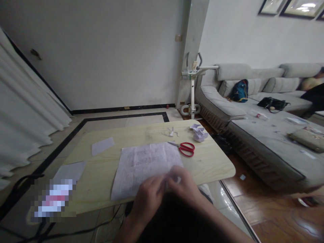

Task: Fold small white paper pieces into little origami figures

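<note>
My left hand (152, 189) and my right hand (181, 182) meet at the front edge of the wooden table (212, 162). Their fingers are closed and pressed close together around something small. A pale bit shows by the right fingers, but I cannot make out what it is. Just beyond the hands lies a large creased printed sheet of paper (146, 160), partly covered by them. Scissors (186, 149) with red handles rest to the right, their blade tip at the sheet's edge. Folded or crumpled paper pieces (200, 135) sit behind the scissors, beside thin paper scraps (170, 132).
Two pale papers lie at the table's left: a small one (102, 146) and another (72, 169) nearer, beside a blurred-out patch. A grey sofa (273, 145) with bags stands at right, a person partly visible at its far end. White exercise equipment (192, 91) stands behind the table.
</note>
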Tool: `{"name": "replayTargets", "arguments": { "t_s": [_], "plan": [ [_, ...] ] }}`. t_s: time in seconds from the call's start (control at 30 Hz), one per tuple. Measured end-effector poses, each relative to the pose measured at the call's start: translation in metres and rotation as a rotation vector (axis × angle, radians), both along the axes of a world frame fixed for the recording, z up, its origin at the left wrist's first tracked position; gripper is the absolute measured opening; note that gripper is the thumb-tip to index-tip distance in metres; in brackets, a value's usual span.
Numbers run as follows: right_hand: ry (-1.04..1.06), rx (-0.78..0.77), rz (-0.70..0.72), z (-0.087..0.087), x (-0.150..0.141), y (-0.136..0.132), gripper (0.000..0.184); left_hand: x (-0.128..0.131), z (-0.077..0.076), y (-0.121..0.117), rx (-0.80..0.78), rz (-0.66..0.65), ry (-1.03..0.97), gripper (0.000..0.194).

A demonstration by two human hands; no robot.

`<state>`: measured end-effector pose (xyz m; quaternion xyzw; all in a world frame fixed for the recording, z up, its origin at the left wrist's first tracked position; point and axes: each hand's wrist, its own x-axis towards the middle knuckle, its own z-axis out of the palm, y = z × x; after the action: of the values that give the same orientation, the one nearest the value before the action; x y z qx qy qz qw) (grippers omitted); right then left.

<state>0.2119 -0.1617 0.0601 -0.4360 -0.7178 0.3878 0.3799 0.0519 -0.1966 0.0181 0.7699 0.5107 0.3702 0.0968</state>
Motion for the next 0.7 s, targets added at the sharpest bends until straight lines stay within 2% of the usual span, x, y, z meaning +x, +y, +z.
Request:
{"name": "replayTargets", "arguments": {
  "t_s": [0.23,0.4,0.5,0.6,0.7],
  "plan": [
    [0.026,-0.109,-0.075,0.001,-0.003,-0.002,0.011,0.001,0.001,-0.002,0.004,-0.011,0.002,0.027],
    [0.032,-0.099,-0.172,-0.003,-0.008,-0.003,0.015,0.005,0.002,-0.003,-0.011,-0.037,-0.031,0.029],
    [0.084,-0.088,-0.194,-0.004,-0.009,-0.003,0.014,0.008,0.002,-0.004,-0.065,-0.006,-0.128,0.029],
    [0.134,-0.125,-0.167,-0.003,-0.008,-0.003,0.012,0.01,0.006,-0.006,-0.155,0.041,-0.253,0.037],
    [0.179,-0.157,-0.122,-0.003,-0.005,-0.001,0.012,0.009,0.014,-0.009,-0.284,0.022,-0.381,0.036]
  ]
}}
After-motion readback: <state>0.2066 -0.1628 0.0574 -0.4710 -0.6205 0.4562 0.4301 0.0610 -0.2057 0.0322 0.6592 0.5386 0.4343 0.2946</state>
